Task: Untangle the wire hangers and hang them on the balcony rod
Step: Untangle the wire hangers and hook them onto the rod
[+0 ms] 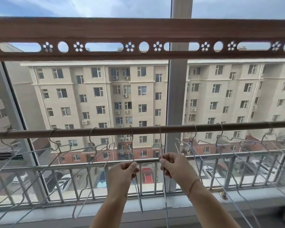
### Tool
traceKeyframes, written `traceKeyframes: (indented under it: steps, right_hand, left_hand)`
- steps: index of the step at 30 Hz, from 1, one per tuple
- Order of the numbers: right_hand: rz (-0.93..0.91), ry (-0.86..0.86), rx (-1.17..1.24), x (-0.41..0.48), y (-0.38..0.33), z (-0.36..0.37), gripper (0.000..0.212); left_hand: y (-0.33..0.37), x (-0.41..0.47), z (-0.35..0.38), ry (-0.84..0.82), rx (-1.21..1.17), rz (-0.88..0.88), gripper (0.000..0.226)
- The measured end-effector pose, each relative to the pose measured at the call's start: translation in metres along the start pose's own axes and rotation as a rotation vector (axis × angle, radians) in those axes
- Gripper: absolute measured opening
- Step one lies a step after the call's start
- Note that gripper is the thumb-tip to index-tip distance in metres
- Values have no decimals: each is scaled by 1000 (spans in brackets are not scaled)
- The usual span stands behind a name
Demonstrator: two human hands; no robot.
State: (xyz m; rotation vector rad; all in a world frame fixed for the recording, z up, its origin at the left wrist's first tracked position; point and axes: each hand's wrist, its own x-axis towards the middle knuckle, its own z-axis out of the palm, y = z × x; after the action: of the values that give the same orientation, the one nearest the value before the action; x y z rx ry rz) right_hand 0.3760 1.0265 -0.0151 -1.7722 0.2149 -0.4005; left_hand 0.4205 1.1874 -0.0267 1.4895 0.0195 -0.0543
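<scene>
Pinches one wire hanger (131,145) in the curled fingers of the left hand (123,173) and a second wire hanger (160,142) in the right hand (174,167), each grip well below the hook. Has both hooked over the balcony rod (105,131) near its middle, edge-on and apart. Faces more hangers (76,149) strung along the rod on either side, a metal railing (82,165) behind, an apartment block (92,96) beyond the glass.

The rail (138,30) was wood-grain brown, pierced with flower, circle and oval cut-outs. The rod (171,128) was brown, the hangers (161,142) pale grey, the building (89,99) beige, one car (147,175) red.
</scene>
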Motion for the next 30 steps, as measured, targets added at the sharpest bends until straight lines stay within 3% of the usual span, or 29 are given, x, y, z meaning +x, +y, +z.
traceKeyframes:
  steps: [11, 15, 19, 25, 30]
  right_hand:
    - [28, -23, -34, 0, 0, 17, 12]
    - [-20, 41, -144, -12, -4, 3, 15]
    - [-160, 233, -277, -28, -9, -32, 20]
    - [-297, 564, -407, -48, -8, -102, 15]
    - [-168, 559, -453, -49, 8, -148, 19]
  left_hand:
    - [-4, 8, -17, 18, 58, 46, 7]
    - [3, -4, -20, 123, 227, 247, 14]
    - [21, -27, -7, 153, 320, 519, 12]
    - [32, -63, 57, -83, 304, 628, 7]
    - [32, -92, 120, -240, 291, 642, 11]
